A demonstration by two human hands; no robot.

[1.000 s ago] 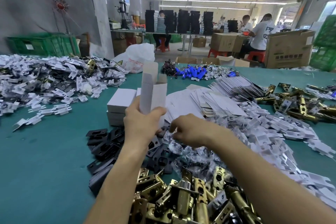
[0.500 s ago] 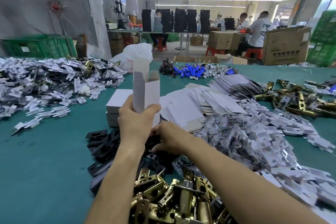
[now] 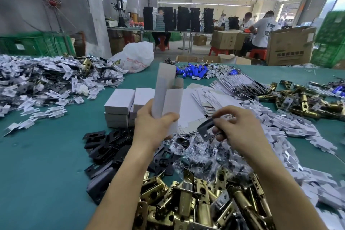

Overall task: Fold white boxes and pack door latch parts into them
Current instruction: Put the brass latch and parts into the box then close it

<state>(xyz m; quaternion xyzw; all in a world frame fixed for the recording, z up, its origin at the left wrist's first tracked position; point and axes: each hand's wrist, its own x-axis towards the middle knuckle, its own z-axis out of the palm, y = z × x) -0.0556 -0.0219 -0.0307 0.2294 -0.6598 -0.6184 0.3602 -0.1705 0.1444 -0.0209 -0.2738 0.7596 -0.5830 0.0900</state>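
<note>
On top of the big green table sit lots of piles. Far L: a heap of white card bits. R side: a long drift of card pieces. Close to the person, at the bottom: gold latches, w/ black plates to the L of them and little clear bags just past them. Mid table: a stack of shut boxes, and flat boxes not yet folded, fanned out to the R.

The L hand holds one white box up off the table. Fingers and thumb curl round its lower part in a firm grip. The box stands tall, long side up and down, tipped a bit. Its mouth is at the top, open, w/ a flap sticking up.

The R hand is to the R of the box, near but not touching. Thumb and fingertips pinch a dark plate. Maybe a small bag is in there too, can't tell. The plate sticks out to the L, toward the box. It sits low, about level w/ the box's bottom half.

So the open mouth is up and to the L of the plate. The R hand has the part, so it prob. needs to lift, go L over the top, then drop the plate down along the box's long side. The L hand just needs to keep the box straight. Packing this box looks only begun.
</note>
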